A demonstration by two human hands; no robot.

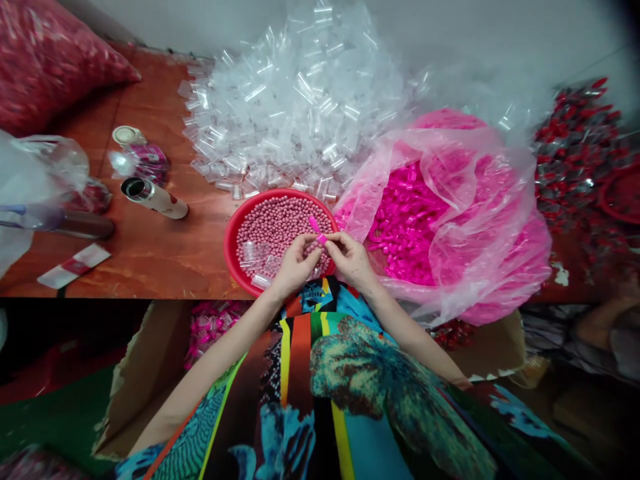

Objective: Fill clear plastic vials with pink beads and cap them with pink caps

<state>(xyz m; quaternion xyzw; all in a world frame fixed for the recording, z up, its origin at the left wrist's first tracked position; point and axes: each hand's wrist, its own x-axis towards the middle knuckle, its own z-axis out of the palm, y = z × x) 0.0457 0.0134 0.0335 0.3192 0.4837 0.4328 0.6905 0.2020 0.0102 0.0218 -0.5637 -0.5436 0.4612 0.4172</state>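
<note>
In the head view, the left hand [295, 263] and right hand [353, 260] both pinched a small glossy bright-pink plastic piece [323, 239] over the three o'clock side of the round red plastic bowl [231, 247] of pale pink beads [273, 217], probably so drops would be caught. Heaped clear plastic tubes [295, 120] at twelve o'clock and a translucent pink plastic bag [500, 200] at three seemed placed for short reaches. The bowl neared the brown wooden desk [165, 267]'s edge at six; brown wood toward nine gave more room than the bag's crowded side.
</note>
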